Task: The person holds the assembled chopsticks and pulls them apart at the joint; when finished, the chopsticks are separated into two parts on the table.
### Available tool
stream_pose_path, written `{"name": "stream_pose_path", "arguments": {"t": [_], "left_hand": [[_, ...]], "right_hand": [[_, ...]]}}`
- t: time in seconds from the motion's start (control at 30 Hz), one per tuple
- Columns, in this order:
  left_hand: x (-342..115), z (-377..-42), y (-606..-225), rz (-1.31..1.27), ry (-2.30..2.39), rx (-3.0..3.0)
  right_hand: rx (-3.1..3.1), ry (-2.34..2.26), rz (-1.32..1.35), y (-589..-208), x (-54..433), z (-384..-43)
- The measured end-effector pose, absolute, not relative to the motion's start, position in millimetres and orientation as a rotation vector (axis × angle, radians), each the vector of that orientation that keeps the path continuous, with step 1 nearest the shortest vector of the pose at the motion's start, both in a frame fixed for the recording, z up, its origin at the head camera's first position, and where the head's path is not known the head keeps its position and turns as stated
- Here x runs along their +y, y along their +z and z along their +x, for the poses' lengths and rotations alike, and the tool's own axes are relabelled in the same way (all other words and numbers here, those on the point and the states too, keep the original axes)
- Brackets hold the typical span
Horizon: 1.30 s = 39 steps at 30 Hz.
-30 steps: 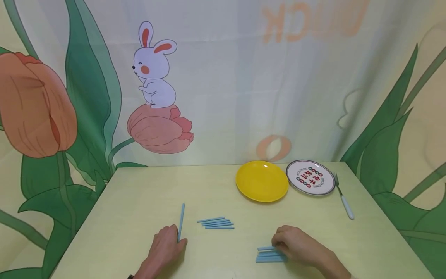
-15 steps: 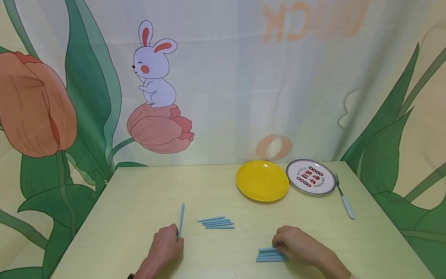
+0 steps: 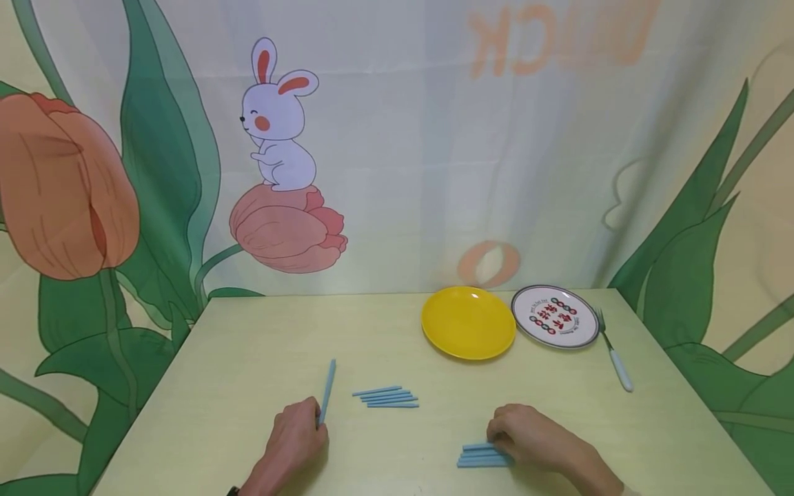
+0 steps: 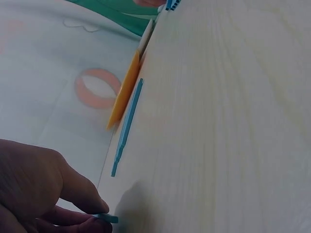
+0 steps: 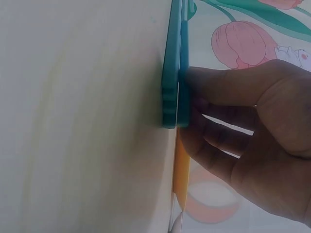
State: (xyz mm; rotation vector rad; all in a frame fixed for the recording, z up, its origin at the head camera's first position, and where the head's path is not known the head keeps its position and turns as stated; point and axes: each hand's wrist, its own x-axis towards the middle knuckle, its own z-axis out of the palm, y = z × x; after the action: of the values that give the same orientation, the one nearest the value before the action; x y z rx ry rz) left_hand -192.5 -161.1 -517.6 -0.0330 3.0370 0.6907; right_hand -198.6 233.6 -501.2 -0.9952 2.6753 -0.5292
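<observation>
My left hand pinches one thin blue stick, which points away from me with its far end leaning a little right. In the left wrist view, thumb and fingers meet on the stick's end, low over the table. Farther right, several blue sticks lie side by side, slightly fanned. My right hand pinches the end of a blue stick alongside a row of similar sticks, whose right ends it partly hides. The right wrist view shows that stick close against the others.
Toward the back right are a yellow plate and a white plate with red print. A fork with a pale handle lies beside them. Behind the pale table hangs a printed curtain.
The far end of the stick in my left hand has swung slightly right, and that thumb has drawn in. In my right hand, the pinched stick has moved closer to the row.
</observation>
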Motion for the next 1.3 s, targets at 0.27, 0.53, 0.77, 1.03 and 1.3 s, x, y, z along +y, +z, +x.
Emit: {"name": "stream_pose_path", "arguments": {"t": [0.27, 0.53, 0.77, 1.03, 1.3], "left_hand": [[-159.2, -194.2, -513.6, -0.048, 0.688, 3.04], [-157.2, -194.0, -510.0, -0.059, 0.729, 3.045], [-156.5, -193.3, -509.0, -0.006, 0.762, 3.081], [-153.2, -194.7, -508.1, -0.006, 0.758, 3.087], [-148.3, -197.5, -502.6, 0.043, 0.762, 3.101]], "right_hand": [[2.681, -0.542, -1.007, -501.4, 233.6, -197.7], [2.686, -0.52, -1.041, -502.3, 233.0, -199.5], [2.678, -0.513, -1.024, -501.6, 231.6, -199.7], [2.667, -0.516, -1.011, -501.0, 231.9, -200.3], [2.707, -0.522, -1.036, -496.2, 232.8, -203.0]]}}
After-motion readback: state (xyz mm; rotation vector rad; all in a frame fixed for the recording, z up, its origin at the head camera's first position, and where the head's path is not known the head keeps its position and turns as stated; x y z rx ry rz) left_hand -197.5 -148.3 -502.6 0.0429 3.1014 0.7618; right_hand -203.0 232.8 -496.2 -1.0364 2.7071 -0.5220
